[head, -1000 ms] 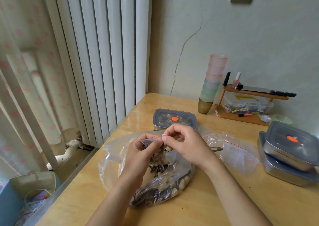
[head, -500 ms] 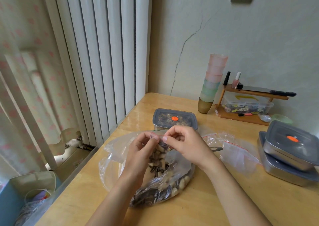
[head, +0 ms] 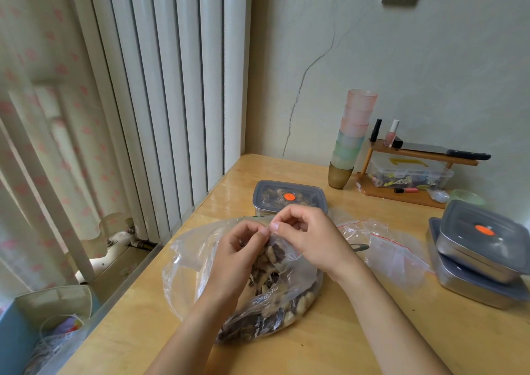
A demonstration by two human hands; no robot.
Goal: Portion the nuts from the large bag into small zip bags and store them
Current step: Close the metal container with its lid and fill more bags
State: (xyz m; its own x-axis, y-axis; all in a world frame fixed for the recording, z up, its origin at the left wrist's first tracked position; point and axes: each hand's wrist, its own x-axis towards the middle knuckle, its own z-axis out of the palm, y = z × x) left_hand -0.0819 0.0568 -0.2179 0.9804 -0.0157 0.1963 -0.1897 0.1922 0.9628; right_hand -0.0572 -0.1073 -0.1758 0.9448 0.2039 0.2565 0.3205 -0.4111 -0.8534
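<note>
A small clear zip bag (head: 275, 255) partly filled with nuts and seeds hangs between my hands. My left hand (head: 238, 255) and my right hand (head: 308, 238) both pinch its top edge, thumbs nearly touching. Beneath them a large clear plastic bag (head: 183, 263) of mixed nuts lies on the wooden table (head: 358, 334). Several empty zip bags with red strips (head: 393, 248) lie to the right of my hands. A grey-lidded container (head: 289, 197) with nuts inside stands just behind my hands.
Two stacked metal containers with grey lids (head: 484, 248) sit at the right edge. A stack of pastel cups (head: 351, 139) and a small wooden shelf (head: 413, 174) stand by the wall. Vertical blinds (head: 160, 88) border the table's left edge.
My hands have drawn together along the small bag's top edge, and the left hand has shifted slightly right and up. The bag's red strip no longer shows between my fingers.
</note>
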